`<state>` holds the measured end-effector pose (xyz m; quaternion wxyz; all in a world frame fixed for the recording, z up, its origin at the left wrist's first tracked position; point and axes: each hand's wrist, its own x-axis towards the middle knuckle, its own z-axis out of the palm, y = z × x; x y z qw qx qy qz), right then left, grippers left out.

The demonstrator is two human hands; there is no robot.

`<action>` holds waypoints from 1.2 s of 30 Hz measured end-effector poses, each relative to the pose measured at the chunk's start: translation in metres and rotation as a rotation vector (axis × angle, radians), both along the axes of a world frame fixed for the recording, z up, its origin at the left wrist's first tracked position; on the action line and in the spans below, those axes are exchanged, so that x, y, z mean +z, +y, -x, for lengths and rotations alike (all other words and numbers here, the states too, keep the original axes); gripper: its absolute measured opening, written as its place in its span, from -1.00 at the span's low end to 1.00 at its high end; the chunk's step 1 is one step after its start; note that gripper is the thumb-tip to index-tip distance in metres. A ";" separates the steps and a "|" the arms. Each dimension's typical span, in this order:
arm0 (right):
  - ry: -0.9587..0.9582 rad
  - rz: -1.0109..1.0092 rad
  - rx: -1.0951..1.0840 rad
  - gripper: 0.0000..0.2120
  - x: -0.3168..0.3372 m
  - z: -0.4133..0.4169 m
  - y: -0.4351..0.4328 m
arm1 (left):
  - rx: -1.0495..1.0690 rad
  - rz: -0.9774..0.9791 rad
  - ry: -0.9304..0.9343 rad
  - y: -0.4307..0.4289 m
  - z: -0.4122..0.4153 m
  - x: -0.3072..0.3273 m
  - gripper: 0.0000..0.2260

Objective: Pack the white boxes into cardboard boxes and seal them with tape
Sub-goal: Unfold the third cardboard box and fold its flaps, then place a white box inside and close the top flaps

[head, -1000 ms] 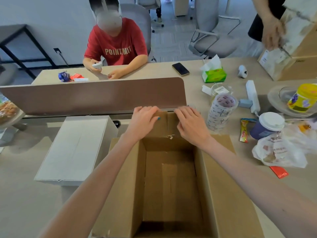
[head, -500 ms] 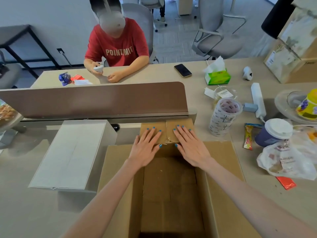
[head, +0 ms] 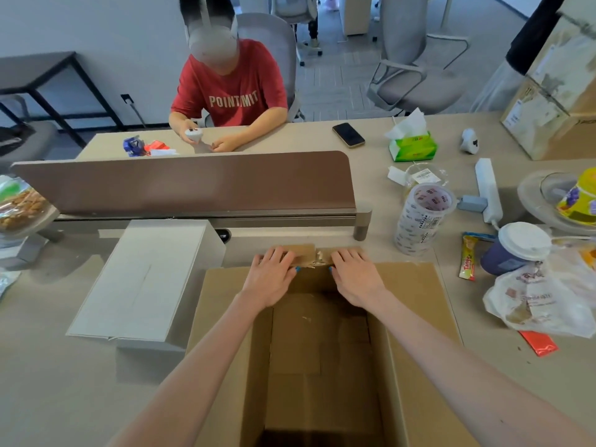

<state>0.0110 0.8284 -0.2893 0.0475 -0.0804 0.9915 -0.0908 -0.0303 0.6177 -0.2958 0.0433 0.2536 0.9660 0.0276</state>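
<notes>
Hands lie flat and spread, palms down, on the far flap of the open carton: the left hand on the flap's left half, the right hand on its right half, pressing it outward onto the worktop. Both sets of fingertips cover part of the flap, and a scrap of torn tape between them is too crumpled to read. The carton sits at the near edge of the worktop, towards the middle, its side flaps folded out; its near end is cut off by the lower frame, and the forearms hide parts of its inside walls. Its floor is in shadow, and nothing can be made out lying on it.

Just left of the carton a white box rests closed on the worktop, a lower grey shape under its near end that cannot be told apart clearly. A tape roll stands upright right of the divider, near the far right corner of the carton. Further right a lidded cup is partly hidden by a crumpled bag. At the right edge a bowl is cut off by the frame.
</notes>
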 end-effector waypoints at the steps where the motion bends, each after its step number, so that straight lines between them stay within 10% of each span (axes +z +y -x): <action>1: 0.024 0.018 0.002 -0.64 0.004 -0.002 -0.004 | 0.012 -0.029 0.021 -0.004 -0.002 0.004 -0.69; 19: 0.137 0.200 0.149 -0.64 0.035 0.005 -0.215 | 0.348 -0.269 0.230 -0.206 -0.022 0.044 -0.84; 30: 0.008 0.254 -0.260 -0.55 0.002 0.020 -0.354 | 0.301 -0.309 0.137 -0.358 0.019 0.002 -0.82; 36: -0.194 0.663 -0.579 -0.46 -0.015 0.024 -0.372 | 0.354 -0.320 -0.023 -0.389 0.025 -0.016 -0.64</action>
